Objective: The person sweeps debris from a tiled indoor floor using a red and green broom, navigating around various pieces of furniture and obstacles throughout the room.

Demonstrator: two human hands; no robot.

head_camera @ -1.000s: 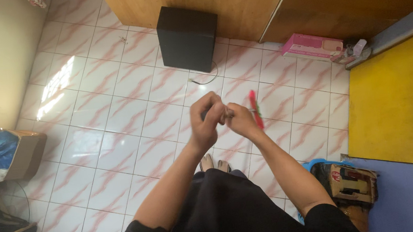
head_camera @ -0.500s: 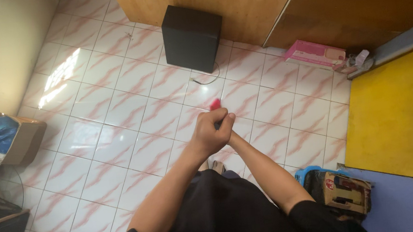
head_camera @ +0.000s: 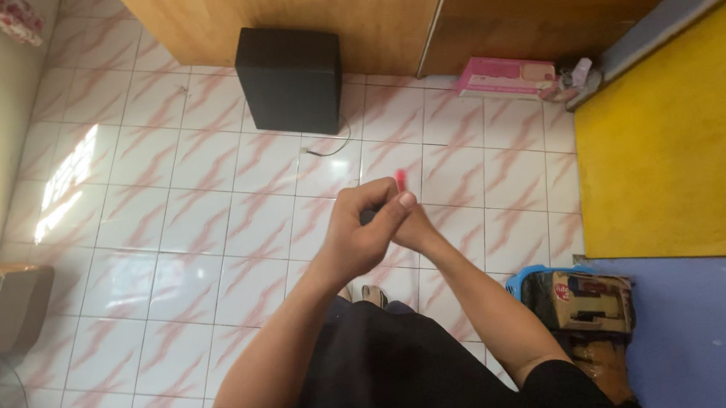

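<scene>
Head view, looking straight down on a standing person. Both hands are raised in front of the body, pressed together above the tiled floor [head_camera: 165, 239]. Left hand [head_camera: 363, 226] lies over the right hand [head_camera: 417, 225], covering most of it; the two touch. Left fingers [head_camera: 375, 196] are curled shut around a small red object [head_camera: 400, 177], of which only a short red tip shows, sticking out above the knuckles. A dark part shows between the two hands; what it is cannot be told. Right fingers are hidden behind the left hand, so whether they are closed or apart cannot be told. The person's feet [head_camera: 369, 294] show directly beneath the hands, above a black garment [head_camera: 394, 359].

Surroundings: a black box [head_camera: 289, 79] stands on the floor against a wooden cabinet [head_camera: 293, 9], with a thin cable [head_camera: 327, 148] trailing from it across the tiles. A pink carton [head_camera: 505, 78] lies at the cabinet's foot, to the right. A yellow panel [head_camera: 681, 132] fills the right side, with a blue area [head_camera: 715, 331] below it. A blue basket [head_camera: 523, 282] holding a cardboard box [head_camera: 588, 300] sits by the person's right elbow. At the left edge stands an open cardboard carton [head_camera: 13, 305].
</scene>
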